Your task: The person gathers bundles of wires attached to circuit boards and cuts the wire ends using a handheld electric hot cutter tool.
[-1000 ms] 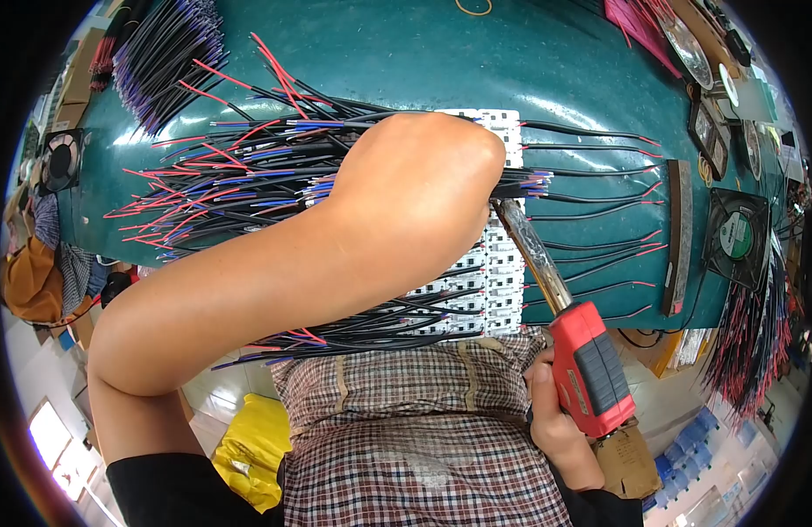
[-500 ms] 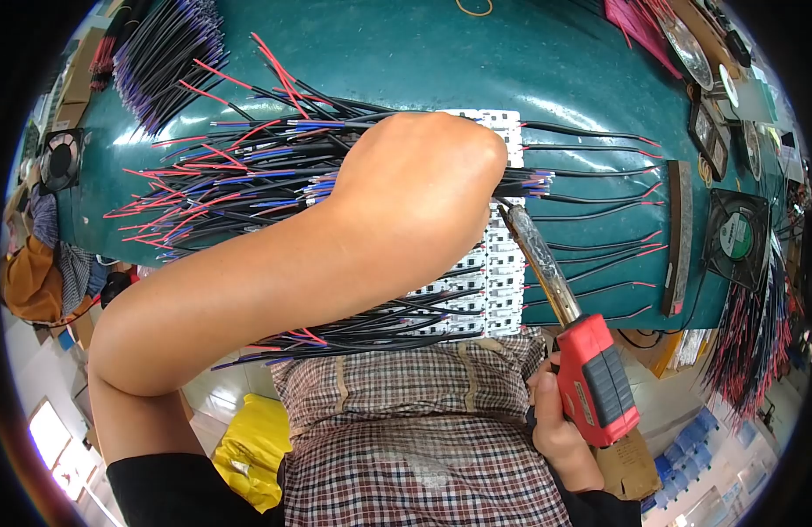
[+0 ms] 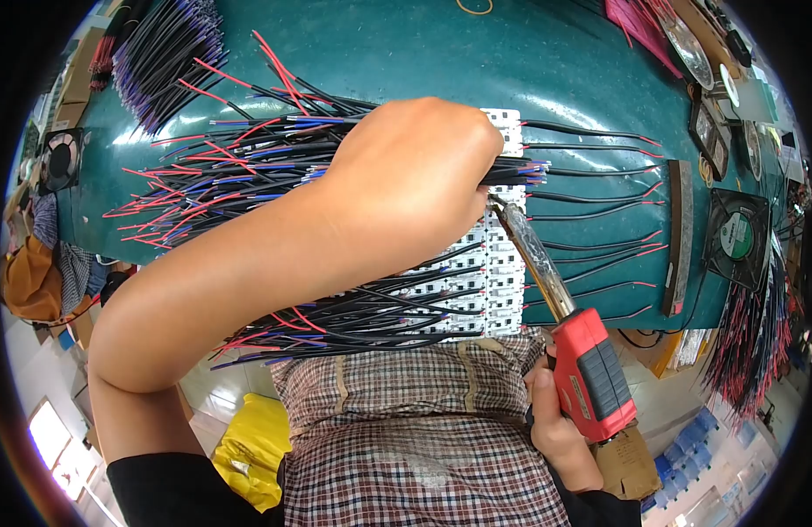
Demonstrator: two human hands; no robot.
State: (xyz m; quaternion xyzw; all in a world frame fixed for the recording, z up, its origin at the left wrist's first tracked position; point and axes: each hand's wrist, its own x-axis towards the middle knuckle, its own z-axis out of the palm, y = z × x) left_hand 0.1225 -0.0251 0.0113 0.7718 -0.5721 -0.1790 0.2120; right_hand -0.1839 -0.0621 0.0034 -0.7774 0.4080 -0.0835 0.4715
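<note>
My left hand (image 3: 419, 167) is closed around a bundle of black wires (image 3: 516, 170), whose stripped blue and white ends stick out to its right. Beneath it lies a panel of white circuit boards (image 3: 504, 263) with black wires attached on both sides. Low on the right, my right hand (image 3: 560, 430) grips a red and black soldering tool (image 3: 593, 378). Its metal tip reaches the boards just below my left fingers. My left fingertips are mostly hidden behind the back of the hand.
More wires (image 3: 169, 66) lie at the back left of the green table (image 3: 380, 53). On the right are a dark bar (image 3: 678, 237), a black fan (image 3: 737, 230) and hanging wires (image 3: 753, 342). A second fan (image 3: 62, 162) stands far left.
My left hand has shifted slightly up and left with the wire bundle. The soldering tool moved away down and right, then came back up and left to the boards.
</note>
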